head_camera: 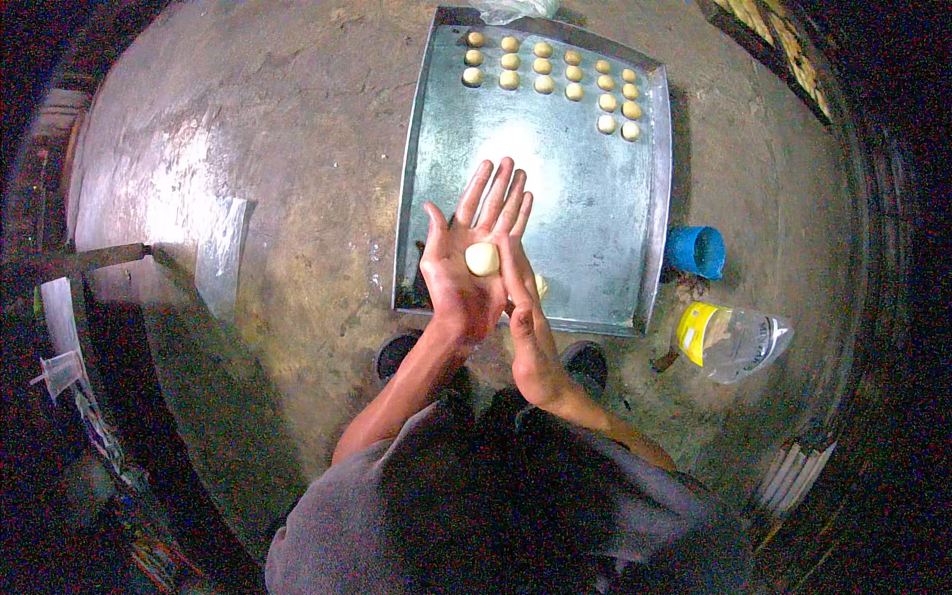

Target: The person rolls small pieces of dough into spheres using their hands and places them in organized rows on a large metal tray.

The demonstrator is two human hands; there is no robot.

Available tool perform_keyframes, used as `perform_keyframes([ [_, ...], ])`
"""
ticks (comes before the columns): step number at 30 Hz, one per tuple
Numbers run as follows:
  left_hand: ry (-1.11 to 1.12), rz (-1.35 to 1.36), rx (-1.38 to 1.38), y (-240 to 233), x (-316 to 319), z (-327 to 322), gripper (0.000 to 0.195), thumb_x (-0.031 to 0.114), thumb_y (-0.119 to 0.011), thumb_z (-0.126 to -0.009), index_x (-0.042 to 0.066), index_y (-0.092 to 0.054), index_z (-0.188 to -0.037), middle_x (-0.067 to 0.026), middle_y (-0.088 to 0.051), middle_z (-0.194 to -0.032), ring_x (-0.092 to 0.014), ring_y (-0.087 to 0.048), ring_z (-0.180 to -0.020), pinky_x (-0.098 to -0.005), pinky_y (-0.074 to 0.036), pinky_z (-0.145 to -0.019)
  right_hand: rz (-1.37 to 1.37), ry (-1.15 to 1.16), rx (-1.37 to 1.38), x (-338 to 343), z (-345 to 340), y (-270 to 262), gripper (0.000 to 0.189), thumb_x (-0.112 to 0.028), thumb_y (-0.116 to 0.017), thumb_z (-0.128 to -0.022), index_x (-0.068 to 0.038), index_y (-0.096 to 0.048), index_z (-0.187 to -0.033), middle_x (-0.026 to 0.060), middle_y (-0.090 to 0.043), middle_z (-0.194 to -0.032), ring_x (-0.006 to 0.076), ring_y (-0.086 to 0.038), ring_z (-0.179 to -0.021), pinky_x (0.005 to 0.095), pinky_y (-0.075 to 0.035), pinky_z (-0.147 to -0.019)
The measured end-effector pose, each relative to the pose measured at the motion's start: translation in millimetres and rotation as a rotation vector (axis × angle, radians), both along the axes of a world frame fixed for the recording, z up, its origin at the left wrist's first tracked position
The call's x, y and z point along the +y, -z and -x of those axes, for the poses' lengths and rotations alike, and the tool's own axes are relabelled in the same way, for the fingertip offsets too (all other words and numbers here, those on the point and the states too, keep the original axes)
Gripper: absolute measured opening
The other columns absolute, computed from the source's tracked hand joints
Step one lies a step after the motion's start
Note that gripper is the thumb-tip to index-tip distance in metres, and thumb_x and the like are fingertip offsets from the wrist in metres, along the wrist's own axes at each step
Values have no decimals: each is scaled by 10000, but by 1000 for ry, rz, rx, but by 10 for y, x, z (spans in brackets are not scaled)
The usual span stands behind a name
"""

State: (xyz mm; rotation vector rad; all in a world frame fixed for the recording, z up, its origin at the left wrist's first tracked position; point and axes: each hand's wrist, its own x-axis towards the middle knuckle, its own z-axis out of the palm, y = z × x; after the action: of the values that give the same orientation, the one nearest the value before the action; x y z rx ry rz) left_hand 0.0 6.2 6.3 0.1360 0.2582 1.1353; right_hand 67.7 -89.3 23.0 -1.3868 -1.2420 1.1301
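A pale ball of dough (482,259) rests on the open palm of my left hand (468,268), whose fingers point away from me. My right hand (524,297) is turned on edge beside the left palm, touching it, its fingers along the left hand's side; I see nothing held in it, though its palm is hidden. Both are above the near part of a large metal baking tray (595,245). More pale dough (541,285) shows partly behind my right hand. Several small round dough balls (543,65) sit in rows at the tray's far end.
The tray lies on a worn concrete floor (320,186). Right of it are a blue plastic cup (695,251) and a clear plastic bag with a yellow band (732,342). Another clear bag (513,9) touches the far rim. A clear plastic sheet (222,253) lies left; my shoes (585,366) are near the tray's close edge.
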Motion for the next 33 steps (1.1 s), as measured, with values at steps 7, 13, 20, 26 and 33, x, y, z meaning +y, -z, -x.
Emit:
perform_keyframes([
  [7, 22, 61, -69, 11, 2, 25, 888, 648, -321, -1002, -35, -223, -1562, -236, -235, -1632, -369, -209, -1529, -483, -172, -1275, 10, -52, -115, 18, -30, -13, 806, -631, -226, -1044, -64, -183, -1615, 250, -56, -1673, 398, -35, -1555, 514, -59, -1242],
  [13, 24, 94, -128, -37, 10, 32, 922, 684, -343, -986, -29, -234, -1561, -249, -234, -1627, -380, -212, -1525, -485, -175, -1273, 27, -45, -65, 29, -14, -50, 850, -660, -232, -1031, -42, -173, -1611, 249, -67, -1672, 398, -34, -1554, 509, -53, -1244],
  [20, 173, 182, -158, -75, 31, 67, 904, 693, -363, -981, 11, -259, -1566, -236, -255, -1624, -377, -241, -1514, -478, -190, -1266, -96, 33, -248, 36, -178, -11, 655, -459, -377, -1073, -30, -326, -1566, 316, -94, -1645, 467, -88, -1533, 540, -90, -1233],
  [26, 396, 290, -271, -136, 18, 115, 969, 724, -428, -943, -6, -258, -1558, -252, -307, -1593, -360, -324, -1477, -473, -259, -1244, -279, -144, -573, 474, -1040, -457, 461, -316, -678, -918, -128, -661, -1338, 217, -311, -1622, 403, -169, -1541, 538, -169, -1228],
  [33, 747, 372, -222, -303, -58, 164, 1146, 834, -424, -859, -33, -180, -1567, -300, -285, -1584, -416, -427, -1403, -531, -324, -1208, -111, -851, -246, 995, -1270, -731, 447, -259, -734, -833, -144, -722, -1264, 235, -255, -1643, 388, -116, -1556, 536, -92, -1243],
])
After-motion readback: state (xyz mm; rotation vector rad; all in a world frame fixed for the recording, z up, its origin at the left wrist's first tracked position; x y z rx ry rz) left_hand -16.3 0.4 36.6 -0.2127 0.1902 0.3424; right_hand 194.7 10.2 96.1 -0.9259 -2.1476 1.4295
